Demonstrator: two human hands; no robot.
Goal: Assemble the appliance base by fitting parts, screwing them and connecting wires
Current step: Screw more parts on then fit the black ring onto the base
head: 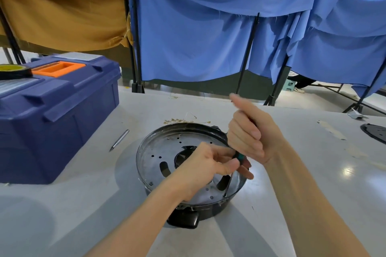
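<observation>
Appliance base (138,159) sat on the table (83,196) close before me, metal plate (167,148) already fitted in. Screwdriver (229,182) tip was on a screw (225,195) at the near rim; my left hand (200,170) pinched its collar, right hand (248,137) clenched round the handle. Mid-screwing, I judged; loose wire bits (183,120) beyond looked unconnected, toolbox (62,110) far left

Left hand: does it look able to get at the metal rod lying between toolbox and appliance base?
Likely yes, though not right away: the left hand pinches the screwdriver set in the appliance base. Across the table, the way to the metal rod looks open.
</observation>
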